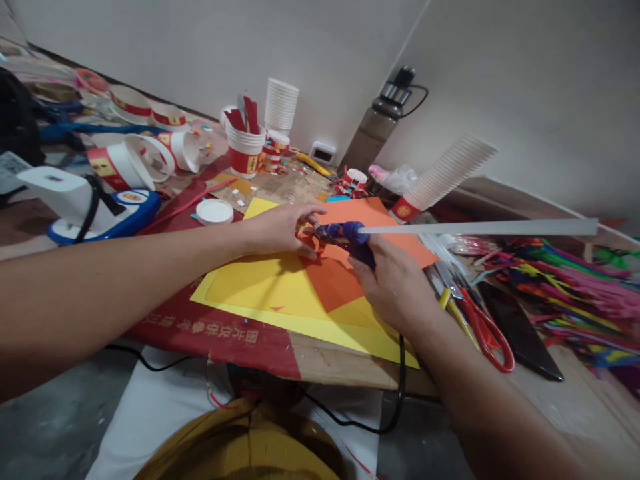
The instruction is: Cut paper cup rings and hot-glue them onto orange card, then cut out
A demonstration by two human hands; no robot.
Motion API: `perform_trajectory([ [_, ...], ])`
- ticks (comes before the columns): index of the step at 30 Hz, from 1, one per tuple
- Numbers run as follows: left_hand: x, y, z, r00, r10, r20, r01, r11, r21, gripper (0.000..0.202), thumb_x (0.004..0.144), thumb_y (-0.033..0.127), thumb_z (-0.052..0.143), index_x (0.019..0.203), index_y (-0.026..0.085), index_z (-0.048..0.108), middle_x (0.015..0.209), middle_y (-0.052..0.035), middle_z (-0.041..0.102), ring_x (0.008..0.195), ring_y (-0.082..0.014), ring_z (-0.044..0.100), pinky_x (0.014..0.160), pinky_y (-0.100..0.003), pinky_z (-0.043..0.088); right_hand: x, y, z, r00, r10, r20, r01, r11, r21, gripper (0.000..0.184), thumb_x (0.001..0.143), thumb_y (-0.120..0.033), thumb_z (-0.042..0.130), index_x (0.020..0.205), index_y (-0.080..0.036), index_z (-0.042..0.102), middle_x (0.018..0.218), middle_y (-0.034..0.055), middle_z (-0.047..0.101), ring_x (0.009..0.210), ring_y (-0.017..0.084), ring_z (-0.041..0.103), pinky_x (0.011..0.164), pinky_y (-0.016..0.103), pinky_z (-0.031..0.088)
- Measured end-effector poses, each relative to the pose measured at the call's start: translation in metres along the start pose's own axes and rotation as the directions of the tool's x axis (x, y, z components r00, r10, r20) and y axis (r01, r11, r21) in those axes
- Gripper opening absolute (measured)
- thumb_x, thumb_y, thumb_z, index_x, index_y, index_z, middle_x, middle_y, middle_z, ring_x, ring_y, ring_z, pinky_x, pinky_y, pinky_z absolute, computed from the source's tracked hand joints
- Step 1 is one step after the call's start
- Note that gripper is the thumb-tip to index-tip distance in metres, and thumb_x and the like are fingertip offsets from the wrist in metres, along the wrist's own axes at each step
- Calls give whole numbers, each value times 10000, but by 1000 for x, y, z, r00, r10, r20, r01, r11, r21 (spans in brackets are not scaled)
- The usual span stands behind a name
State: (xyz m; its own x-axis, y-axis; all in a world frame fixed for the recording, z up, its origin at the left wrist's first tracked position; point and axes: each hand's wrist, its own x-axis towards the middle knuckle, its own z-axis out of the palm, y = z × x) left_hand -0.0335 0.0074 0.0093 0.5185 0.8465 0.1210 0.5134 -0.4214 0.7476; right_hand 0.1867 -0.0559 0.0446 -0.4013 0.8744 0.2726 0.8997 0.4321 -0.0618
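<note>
My right hand (400, 277) is wrapped round the handle of a dark blue hot glue gun (353, 233). A long whitish glue stick (480, 228) sticks out of its back toward the right. The gun's front end meets a small orange-and-yellow craft piece (303, 233), held between the curled fingers of my left hand (275, 228); its full shape is hidden. Under both hands lie orange paper (333, 287) and larger yellow sheets (250, 283). Whether the nozzle touches the piece cannot be made out.
Red-handled scissors (483, 327), a black phone (520, 330) and colourful pipe cleaners (580, 287) lie on the right. Behind stand a water bottle (373, 130), stacked paper cups (450, 177) and a cup of red strips (245, 150). The gun's black cable (401, 380) hangs over the front edge.
</note>
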Motion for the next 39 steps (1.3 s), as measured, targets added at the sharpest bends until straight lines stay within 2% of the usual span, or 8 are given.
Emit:
perform_trajectory([
  [6, 0, -1, 0, 1000, 6, -8, -6, 1000, -9, 868, 644, 385, 791, 1420, 238, 431, 1217, -59, 638, 1082, -218, 609, 906, -310, 456, 4, -5, 2, 999, -33, -2, 33, 998, 57, 220, 910, -248, 500, 1105, -191, 584, 973, 98, 716, 855, 254, 661, 693, 333, 481],
  [12, 0, -1, 0, 1000, 13, 10, -13, 1000, -27, 857, 657, 350, 772, 1427, 231, 416, 1203, -50, 654, 1076, -213, 616, 920, -310, 455, 1, 1, -3, 1000, 19, 14, -19, 1000, 2, 229, 889, -237, 515, 1099, -171, 579, 964, 117, 713, 836, 277, 661, 674, 355, 480],
  [18, 1, -2, -1, 1000, 22, 8, -22, 1000, -1, 881, 651, 341, 777, 1436, 199, 402, 1217, -50, 649, 1088, -202, 611, 943, -291, 439, -2, 4, -2, 1000, 19, 2, -19, 1000, -25, 195, 883, -248, 526, 1058, -181, 579, 939, 106, 709, 794, 263, 653, 651, 346, 472],
  [21, 0, -3, -5, 999, 36, 33, -36, 999, -8, 907, 656, 372, 773, 1456, 207, 380, 1273, -69, 625, 1147, -220, 585, 963, -297, 426, -2, 5, -1, 999, 33, 8, -33, 999, -35, 191, 883, -257, 526, 1053, -188, 579, 934, 104, 712, 787, 266, 654, 636, 346, 467],
  [25, 1, -6, -17, 999, 11, 41, -11, 1000, -7, 792, 696, 385, 736, 1418, 226, 451, 1266, -81, 640, 1153, -235, 591, 983, -323, 410, -2, 6, -2, 999, 37, 8, -36, 999, -38, 209, 894, -270, 506, 1072, -187, 578, 952, 115, 714, 803, 279, 657, 638, 359, 474],
  [29, 1, -6, -24, 998, -24, 51, 24, 1000, -5, 751, 683, 349, 745, 1382, 226, 496, 1189, -64, 689, 1086, -226, 630, 969, -332, 416, -2, 7, -2, 999, 44, 17, -44, 999, 12, 209, 888, -253, 510, 1062, -172, 592, 959, 126, 714, 841, 290, 660, 689, 379, 488],
  [32, 1, -6, -23, 999, -27, 39, 27, 1000, -4, 760, 671, 336, 762, 1377, 226, 503, 1168, -59, 702, 1053, -216, 645, 943, -321, 430, -1, 7, -1, 999, 38, 7, -39, 995, 89, 265, 888, -243, 516, 1129, -160, 587, 1008, 131, 711, 905, 294, 659, 731, 378, 490],
  [39, 2, -9, -21, 999, -24, -25, 27, 994, 109, 704, 663, 361, 788, 1320, 243, 566, 1116, -38, 717, 1019, -217, 655, 920, -315, 438, 0, 5, 4, 997, 69, 27, -72, 985, 157, 265, 904, -284, 513, 1130, -167, 589, 1011, 124, 707, 914, 294, 652, 725, 373, 480],
])
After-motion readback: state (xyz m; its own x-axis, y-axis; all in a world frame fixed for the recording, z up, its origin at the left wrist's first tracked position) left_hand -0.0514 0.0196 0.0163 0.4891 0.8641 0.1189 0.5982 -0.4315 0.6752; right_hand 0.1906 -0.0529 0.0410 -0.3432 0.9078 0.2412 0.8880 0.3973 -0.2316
